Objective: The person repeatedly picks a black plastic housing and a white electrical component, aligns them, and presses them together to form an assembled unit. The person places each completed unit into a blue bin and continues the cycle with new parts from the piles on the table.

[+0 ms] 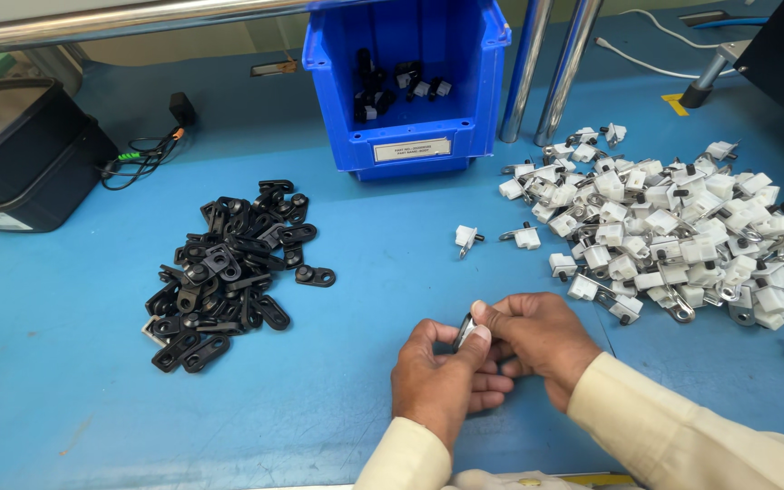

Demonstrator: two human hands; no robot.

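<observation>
Small part (465,328) pinched between left hand (442,377) and right hand (537,340).

The small part (465,330) pinched between the left hand (442,377) and the right hand (537,340) looks like pale plastic with a dark, slightly shiny edge; its finish is mostly hidden by the fingers. Both sleeves (682,426) are soft, matt cream cloth. Under the grip, the blue tabletop (319,399) is smooth and faintly sheened, with light scuffs. Left of the grip, the black brackets (229,281) are glossy moulded plastic. Right of it, the white clips (673,236) are matt plastic with bright metal tabs and dark pins. Beyond it stand a glossy blue plastic bin (410,127) and polished metal tubes (564,73).
</observation>
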